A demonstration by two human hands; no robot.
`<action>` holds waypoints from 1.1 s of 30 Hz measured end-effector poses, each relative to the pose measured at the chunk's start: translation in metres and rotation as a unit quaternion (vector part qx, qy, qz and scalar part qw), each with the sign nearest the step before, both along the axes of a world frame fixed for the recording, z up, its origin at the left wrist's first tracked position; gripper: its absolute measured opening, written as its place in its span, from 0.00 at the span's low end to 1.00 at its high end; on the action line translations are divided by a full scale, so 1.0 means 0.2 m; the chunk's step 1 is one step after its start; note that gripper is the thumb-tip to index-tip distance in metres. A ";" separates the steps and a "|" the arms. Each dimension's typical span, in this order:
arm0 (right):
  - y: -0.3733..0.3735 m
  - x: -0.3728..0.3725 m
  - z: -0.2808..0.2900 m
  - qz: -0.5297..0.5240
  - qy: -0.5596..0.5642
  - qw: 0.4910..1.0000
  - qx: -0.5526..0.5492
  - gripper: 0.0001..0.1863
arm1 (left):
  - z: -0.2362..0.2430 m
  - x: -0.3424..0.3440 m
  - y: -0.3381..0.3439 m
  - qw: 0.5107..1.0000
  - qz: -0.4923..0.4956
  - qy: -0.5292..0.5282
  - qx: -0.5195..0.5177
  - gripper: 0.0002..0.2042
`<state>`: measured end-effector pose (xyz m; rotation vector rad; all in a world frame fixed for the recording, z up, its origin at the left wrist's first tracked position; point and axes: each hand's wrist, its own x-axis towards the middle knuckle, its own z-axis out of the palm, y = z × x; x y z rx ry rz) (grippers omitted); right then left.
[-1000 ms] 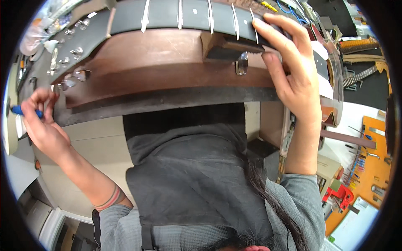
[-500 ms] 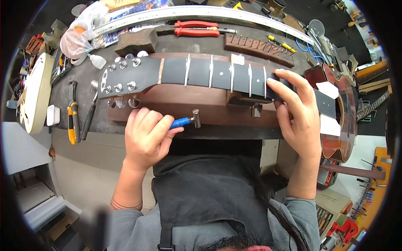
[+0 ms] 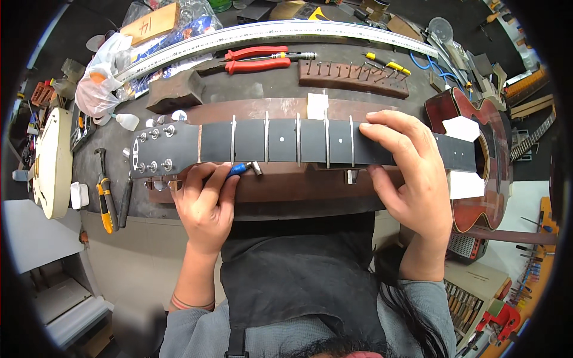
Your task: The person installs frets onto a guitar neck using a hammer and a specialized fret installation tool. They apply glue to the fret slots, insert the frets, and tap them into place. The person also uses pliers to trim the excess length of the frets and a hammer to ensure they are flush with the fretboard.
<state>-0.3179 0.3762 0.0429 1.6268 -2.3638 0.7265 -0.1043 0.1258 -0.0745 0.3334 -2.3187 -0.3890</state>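
A red-bodied acoustic guitar lies across the bench, its dark neck reaching left to a black headstock with silver tuners. Several metal frets cross the fingerboard. Below the near edge of the neck, close to the headstock end, my left hand is closed around the blue handle of a small metal-headed hammer. My right hand clasps the neck further right, its fingers over the fingerboard and its thumb at the near edge. White paper pieces cover parts of the body beside the neck.
Beyond the neck lie a long metal ruler, red-handled pliers and a wooden rack of thin tools. Yellow-black pliers rest at left, near a cream guitar body. A brown block sits behind the headstock.
My left hand has brought the hammer up close to the neck's near edge. The neck now lies flatter, covering the support seen beneath it. My right hand stays on the neck; the view has shifted.
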 end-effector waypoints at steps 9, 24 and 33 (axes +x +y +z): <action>0.01 -0.01 0.03 0.002 -0.053 0.999 -0.001 0.32 | 0.01 -0.01 0.00 1.000 0.023 -0.011 -0.018 0.11; -0.01 0.01 -0.01 0.017 -0.005 1.000 -0.002 0.34 | 0.03 -0.01 -0.01 1.000 0.005 -0.001 -0.002 0.12; -0.01 0.06 -0.01 0.010 -0.001 1.000 0.014 0.34 | -0.03 0.06 -0.01 1.000 0.017 -0.016 0.002 0.17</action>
